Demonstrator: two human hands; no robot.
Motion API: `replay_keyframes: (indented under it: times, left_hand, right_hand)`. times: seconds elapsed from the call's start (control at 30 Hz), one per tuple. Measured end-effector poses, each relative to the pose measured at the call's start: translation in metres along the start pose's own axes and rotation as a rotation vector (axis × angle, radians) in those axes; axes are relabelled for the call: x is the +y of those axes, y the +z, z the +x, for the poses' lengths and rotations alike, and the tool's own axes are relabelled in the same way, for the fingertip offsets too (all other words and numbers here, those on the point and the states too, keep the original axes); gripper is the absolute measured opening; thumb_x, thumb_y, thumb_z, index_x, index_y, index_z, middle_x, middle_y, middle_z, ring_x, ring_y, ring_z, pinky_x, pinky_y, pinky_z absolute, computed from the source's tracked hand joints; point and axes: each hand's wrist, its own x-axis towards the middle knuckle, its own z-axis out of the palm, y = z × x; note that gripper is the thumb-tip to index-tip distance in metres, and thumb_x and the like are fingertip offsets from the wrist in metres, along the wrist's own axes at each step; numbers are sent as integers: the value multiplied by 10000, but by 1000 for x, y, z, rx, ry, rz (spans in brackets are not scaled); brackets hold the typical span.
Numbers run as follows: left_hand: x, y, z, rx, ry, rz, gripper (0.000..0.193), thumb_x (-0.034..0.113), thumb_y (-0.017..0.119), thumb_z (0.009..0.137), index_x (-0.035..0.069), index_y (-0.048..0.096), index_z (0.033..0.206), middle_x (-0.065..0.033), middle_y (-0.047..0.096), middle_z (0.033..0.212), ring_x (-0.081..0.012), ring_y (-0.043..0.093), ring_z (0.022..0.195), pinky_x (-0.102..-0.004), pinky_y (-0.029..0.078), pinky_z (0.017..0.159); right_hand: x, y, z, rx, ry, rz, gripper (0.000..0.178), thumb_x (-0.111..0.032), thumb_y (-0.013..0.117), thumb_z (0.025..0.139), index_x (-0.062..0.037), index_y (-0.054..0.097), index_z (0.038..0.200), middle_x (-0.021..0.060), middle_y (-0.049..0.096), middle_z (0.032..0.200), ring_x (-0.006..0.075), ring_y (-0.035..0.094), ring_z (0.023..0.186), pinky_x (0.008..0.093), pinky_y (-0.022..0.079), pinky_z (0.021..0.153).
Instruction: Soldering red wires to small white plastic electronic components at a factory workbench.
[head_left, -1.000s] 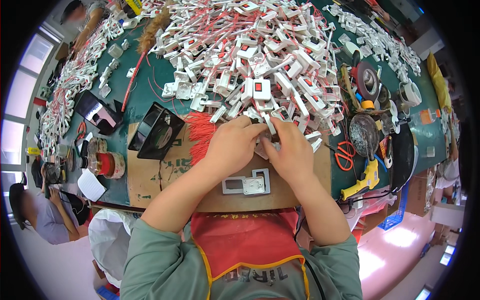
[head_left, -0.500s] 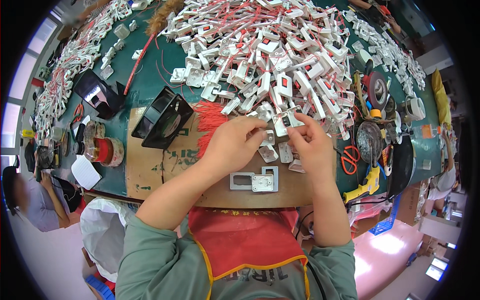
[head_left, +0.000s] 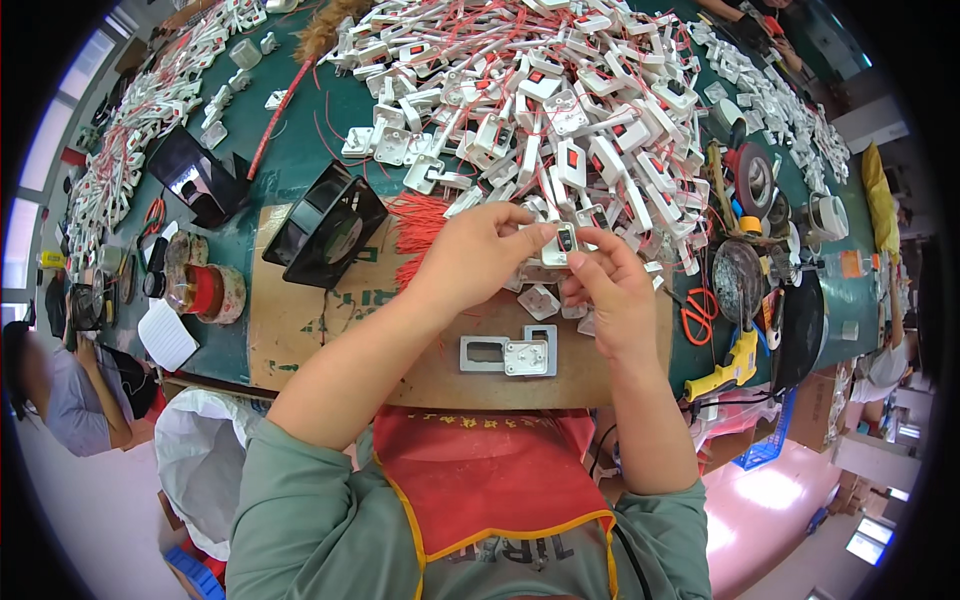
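Note:
My left hand [head_left: 478, 252] has its thumb and fingers closed at the left side of a small white plastic housing [head_left: 556, 256] with a black part inside. My right hand [head_left: 612, 288] pinches the same housing from the right, its fingers curled. Below them on the brown board, a small white square cover [head_left: 541, 301] and other white pieces lie, partly hidden by my right hand. Nearer to me, a white plate [head_left: 525, 357] with small holes sits in a grey frame-like fixture [head_left: 482, 345]. A bundle of red wires [head_left: 412, 228] lies left of my left hand.
A large heap of white housings with red wires [head_left: 590, 110] rises beyond my hands. A black fan [head_left: 325, 225] stands left. At right are orange-handled scissors [head_left: 699, 318], a yellow glue gun [head_left: 728, 368] and a tape roll [head_left: 752, 180]. A jar [head_left: 208, 297] stands far left.
My left hand has moved up and to the right, and its thumb now meets the housing. The housing has shifted slightly left and toward me, with my right hand closing around its side.

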Motion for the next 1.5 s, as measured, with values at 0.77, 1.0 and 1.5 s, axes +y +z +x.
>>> replay_keyframes:
  times: [0.77,1.0,1.5]
  left_hand:
    - [-19,-34,-108,-134,-45,-46,223,150,795,815,10,691,954,23,651,772,-35,537,651,-219,432,572]
    - [-40,-22,-100,-6,21,74,229,185,774,824,14,692,953,-17,629,702,-66,510,593,-258,436,562]
    - [-34,-16,-92,-44,64,234,205,136,763,827,1,683,960,-33,661,760,-76,569,680,-254,466,616]
  right_hand:
    - [27,-30,-120,-196,16,-252,493,-103,729,873,-40,509,1310,71,675,1047,66,621,781,216,496,691]
    - [36,-74,-145,46,-91,-203,419,-98,637,934,-12,492,1318,105,659,1076,91,610,767,207,488,690]
    - [34,-153,-162,527,-341,-401,311,-126,524,1002,10,518,1282,133,670,998,84,559,647,207,439,553]
